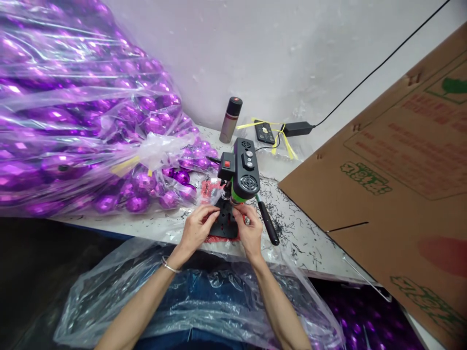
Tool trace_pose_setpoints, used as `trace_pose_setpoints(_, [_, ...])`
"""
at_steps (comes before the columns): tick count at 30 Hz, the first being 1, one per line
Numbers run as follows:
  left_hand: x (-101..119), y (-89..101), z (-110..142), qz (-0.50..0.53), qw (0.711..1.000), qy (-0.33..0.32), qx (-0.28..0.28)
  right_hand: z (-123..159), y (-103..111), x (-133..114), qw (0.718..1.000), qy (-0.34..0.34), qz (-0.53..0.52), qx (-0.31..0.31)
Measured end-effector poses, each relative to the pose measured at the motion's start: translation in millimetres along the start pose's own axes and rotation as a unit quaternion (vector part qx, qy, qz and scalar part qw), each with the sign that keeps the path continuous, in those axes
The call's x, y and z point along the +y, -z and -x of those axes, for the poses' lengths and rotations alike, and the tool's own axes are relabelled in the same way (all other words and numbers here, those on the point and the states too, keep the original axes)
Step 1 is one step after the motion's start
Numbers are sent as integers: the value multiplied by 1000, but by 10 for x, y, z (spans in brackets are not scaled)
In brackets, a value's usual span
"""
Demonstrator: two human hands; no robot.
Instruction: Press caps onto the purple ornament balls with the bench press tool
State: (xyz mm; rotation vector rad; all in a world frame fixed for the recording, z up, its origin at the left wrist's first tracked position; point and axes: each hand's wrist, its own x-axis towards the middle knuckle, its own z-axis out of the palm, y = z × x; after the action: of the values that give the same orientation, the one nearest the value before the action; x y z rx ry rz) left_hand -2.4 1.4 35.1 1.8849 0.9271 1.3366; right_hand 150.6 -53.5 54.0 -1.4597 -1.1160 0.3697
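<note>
White tabletop [270, 166] bears a clear bag [91, 104] of purple balls [136, 201] beside a machine [246, 167].

A pale, marked wall [233, 48] rises behind a white worktop [270, 169].

A drill press [246, 167] stands between bag [76, 107] and carton [383, 146].

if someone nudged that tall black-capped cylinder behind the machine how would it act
The cylinder would probably tip if pushed near its black cap, being tall on a narrow base. Once down, its round side suggests it could roll. It looks rigid, with straight, undented walls; how full it is, and so its weight, I can't tell.
</note>
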Motion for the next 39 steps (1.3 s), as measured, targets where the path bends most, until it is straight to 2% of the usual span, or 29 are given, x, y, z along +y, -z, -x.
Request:
trace_pose_setpoints(3, [-5,-9,-16,18,1000,12,-1,-22,-87,-21,999,9,-3,31])
trace_pose_setpoints(8, [-142,-62,13,38,997,64,8,-41,-128,26,1000,7,-8,17])
trace_pose_setpoints(14, [-237,-103,43,60,991,116,10,11,-186,161,998,-26,-26,42])
trace_pose_setpoints(18, [-229,-94,52,72,989,131,21,101,-177,219,996,-79,-38,30])
trace_pose_setpoints(22, [-214,-98,60,66,988,133,29,122,-148,129,997,-43,-16,60])
trace_pose_setpoints(27, [-170,-89,61,59,989,123,49,15,-171,60,997,3,2,77])
trace_pose_setpoints(34, [-154,-85,70,68,986,136,62,-6,-187,85,996,-51,-62,34])
trace_pose_setpoints(39, [-177,-91,70,75,982,156,70,12,-238,42,993,-57,-97,43])
